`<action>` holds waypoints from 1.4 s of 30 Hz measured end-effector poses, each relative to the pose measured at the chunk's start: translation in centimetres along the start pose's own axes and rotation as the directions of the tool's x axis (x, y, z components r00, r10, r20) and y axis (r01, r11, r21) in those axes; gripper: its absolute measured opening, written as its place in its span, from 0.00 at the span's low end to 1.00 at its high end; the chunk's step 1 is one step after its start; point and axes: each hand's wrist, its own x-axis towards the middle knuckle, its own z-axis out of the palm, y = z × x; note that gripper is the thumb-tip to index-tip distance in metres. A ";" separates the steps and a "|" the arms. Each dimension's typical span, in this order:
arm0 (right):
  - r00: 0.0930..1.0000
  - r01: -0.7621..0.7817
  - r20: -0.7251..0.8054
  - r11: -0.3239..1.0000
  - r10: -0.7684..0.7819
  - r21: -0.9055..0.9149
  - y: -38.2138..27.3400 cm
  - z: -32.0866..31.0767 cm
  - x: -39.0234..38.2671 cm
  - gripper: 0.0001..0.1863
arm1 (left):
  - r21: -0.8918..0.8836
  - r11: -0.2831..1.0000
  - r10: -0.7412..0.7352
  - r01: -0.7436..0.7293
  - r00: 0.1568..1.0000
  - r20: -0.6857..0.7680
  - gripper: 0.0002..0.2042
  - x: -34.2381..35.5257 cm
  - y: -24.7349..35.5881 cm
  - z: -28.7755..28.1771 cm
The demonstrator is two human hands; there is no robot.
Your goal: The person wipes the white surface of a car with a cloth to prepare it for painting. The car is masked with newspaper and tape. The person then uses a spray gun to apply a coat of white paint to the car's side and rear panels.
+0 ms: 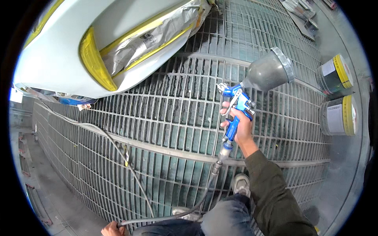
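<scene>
A blue spray gun (234,125) is gripped in my right hand (243,128), fingers wrapped round its handle and trigger. Its grey paint cup (267,71) sits on top, tilted to the right, and the nozzle points left. From the handle's base an air hose (204,196) curves down to the lower left. There my left hand (113,229) is closed round that hose at the picture's lower edge. Up and left of the gun is a pale car bumper (63,51), with yellow masking tape (94,59) and grey masking paper (147,43) over its openings.
Metal floor grating (177,114) spreads under my feet. Along the right wall stand two tubs (334,74) with yellow rims, and more containers (301,10) are at the far right. A hose (114,143) lies across the grating on the left.
</scene>
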 end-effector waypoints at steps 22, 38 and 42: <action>0.973 -0.138 0.223 0.927 0.061 0.349 0.5 -2.2 22.3 0.13 | -0.079 0.988 0.070 -0.130 0.848 -0.525 0.12 6.4 13.4 -6.3; 0.999 -0.028 -0.014 0.931 0.035 0.365 11.7 3.1 12.5 0.10 | -0.152 0.986 -0.050 -0.064 0.761 -0.647 0.19 6.9 16.0 -6.1; 0.992 -0.113 0.086 0.964 0.095 0.241 16.2 6.3 6.1 0.07 | -0.158 0.987 -0.072 -0.042 0.757 -0.649 0.19 6.0 14.4 -5.7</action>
